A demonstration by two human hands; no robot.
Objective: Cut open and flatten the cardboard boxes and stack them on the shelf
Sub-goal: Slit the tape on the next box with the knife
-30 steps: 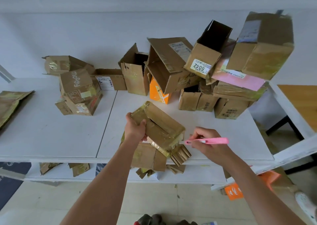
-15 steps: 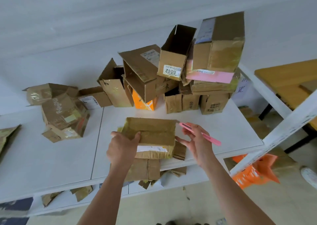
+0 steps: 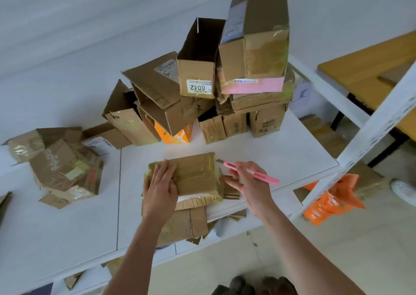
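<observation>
Left hand (image 3: 161,187) is pressing flat, fingers straight, on the taped box (image 3: 193,177), which is lying on the shelf (image 3: 270,157) under its palm. Right hand (image 3: 247,182), just right of the box, is pinching the pink knife (image 3: 249,172), blade nearing the box's far right corner. Advice: be keeping the left fingers clear of the tape seam, be slicing shallow and away.

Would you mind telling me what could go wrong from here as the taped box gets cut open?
1. The left hand lies flat on the taped box, near where the pink utility knife in the right hand points; a slip might reach its fingers.
2. The box pile behind is stacked unevenly and leaning; a bump could topple it onto the white shelf.
</observation>
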